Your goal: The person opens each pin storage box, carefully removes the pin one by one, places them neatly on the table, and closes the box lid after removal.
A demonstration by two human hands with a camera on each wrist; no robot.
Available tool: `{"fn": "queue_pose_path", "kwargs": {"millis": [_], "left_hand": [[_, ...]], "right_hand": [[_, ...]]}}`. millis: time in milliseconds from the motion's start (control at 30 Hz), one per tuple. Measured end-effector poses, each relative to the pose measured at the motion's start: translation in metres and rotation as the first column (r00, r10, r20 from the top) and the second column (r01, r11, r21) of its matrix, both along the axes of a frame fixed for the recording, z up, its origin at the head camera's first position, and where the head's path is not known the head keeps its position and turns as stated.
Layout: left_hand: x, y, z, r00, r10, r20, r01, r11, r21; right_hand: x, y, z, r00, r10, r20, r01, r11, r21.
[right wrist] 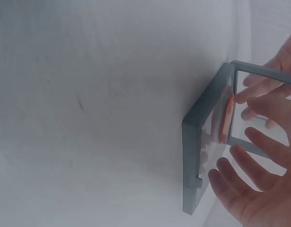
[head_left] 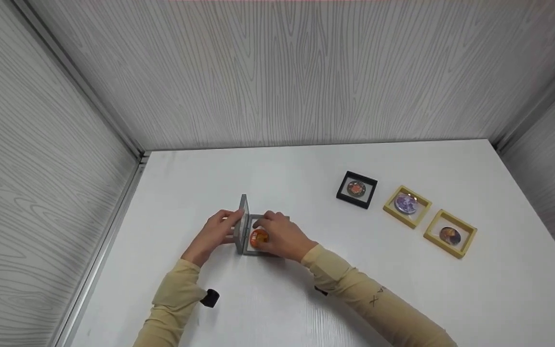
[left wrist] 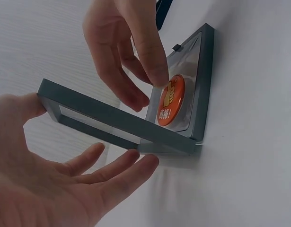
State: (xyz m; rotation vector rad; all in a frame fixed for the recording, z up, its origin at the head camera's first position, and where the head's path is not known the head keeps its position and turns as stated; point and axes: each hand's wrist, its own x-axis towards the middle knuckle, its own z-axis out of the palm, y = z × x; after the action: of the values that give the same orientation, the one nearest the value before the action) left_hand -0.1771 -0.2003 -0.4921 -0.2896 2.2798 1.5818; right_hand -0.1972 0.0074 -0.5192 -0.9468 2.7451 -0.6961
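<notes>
A grey square display case [head_left: 253,253] stands unfolded on the white table, its lid raised on the hinge side. My left hand [head_left: 215,233] holds the lid [left wrist: 88,106], thumb at one corner and fingertips along the edge nearer the hinge. On the clear film of the case's base lies a round orange badge [left wrist: 171,100] with a yellow thumbs-up hand and white lettering. My right hand [head_left: 282,236] is over the base, fingers spread; one fingertip comes right to the badge's rim in the left wrist view. In the head view this hand covers part of the badge and base.
To the right on the table [head_left: 306,178] lie a black display case [head_left: 342,196] with a dark round badge, a yellow case [head_left: 398,219] with a purple badge, and another yellow case [head_left: 443,246] with a dark orange badge. Grey wood-grain panels [head_left: 277,72] enclose the table.
</notes>
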Motion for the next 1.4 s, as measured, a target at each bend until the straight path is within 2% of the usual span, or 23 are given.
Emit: {"fn": "queue_pose_path", "kwargs": {"millis": [433,800,1167,1400], "left_hand": [[0.001,0.004,-0.002,1.0,-0.014,0.027,0.014,1.0,-0.01],[0.001,0.003,-0.002,0.999,-0.015,0.04,0.014,1.0,0.009],[0.002,0.004,-0.002,0.999,-0.01,0.038,0.01,1.0,0.002],[0.001,0.003,-0.004,0.999,-0.009,0.038,0.009,1.0,0.0]], "right_hand": [[0.001,-0.008,-0.007,0.998,0.031,-0.052,-0.028,0.998,0.061],[0.0,-0.01,-0.012,0.993,0.057,-0.104,-0.052,0.997,0.052],[0.001,-0.006,-0.01,0.998,0.061,0.032,-0.061,0.998,-0.005],[0.0,-0.002,-0.006,0.994,0.06,0.09,-0.058,0.998,-0.025]]}}
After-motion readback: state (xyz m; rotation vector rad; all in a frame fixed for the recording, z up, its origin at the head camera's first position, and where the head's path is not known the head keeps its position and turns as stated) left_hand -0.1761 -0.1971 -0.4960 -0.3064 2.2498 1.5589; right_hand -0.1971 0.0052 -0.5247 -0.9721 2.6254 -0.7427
